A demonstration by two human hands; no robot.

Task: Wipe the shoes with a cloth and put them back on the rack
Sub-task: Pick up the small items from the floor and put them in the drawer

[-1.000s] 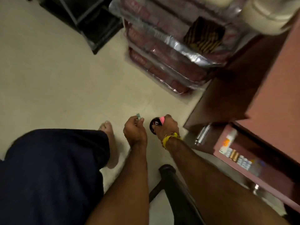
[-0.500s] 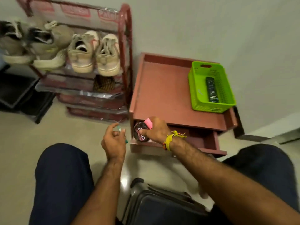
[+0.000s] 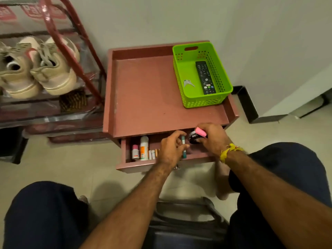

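Two beige shoes (image 3: 45, 69) stand on the red metal rack (image 3: 71, 56) at the left. A striped brown cloth (image 3: 72, 101) lies on the shelf below them. My left hand (image 3: 170, 150) pinches a small teal-and-white tube (image 3: 183, 146) over the open drawer (image 3: 152, 165) of the reddish side table (image 3: 152, 90). My right hand (image 3: 211, 138), with a yellow thread at its wrist, grips a round black tin (image 3: 193, 138) and a pink object (image 3: 200, 131) at the drawer's right end.
The drawer holds two small bottles (image 3: 141, 150) and several batteries. A green basket (image 3: 201, 74) with a black remote (image 3: 204, 78) sits on the table's back right corner. My knees frame a dark stool (image 3: 185, 221) below. A white wall rises behind.
The view has swung from the floor up to the rack and the table. Both hands have moved right and forward, carrying their small items over the open drawer.
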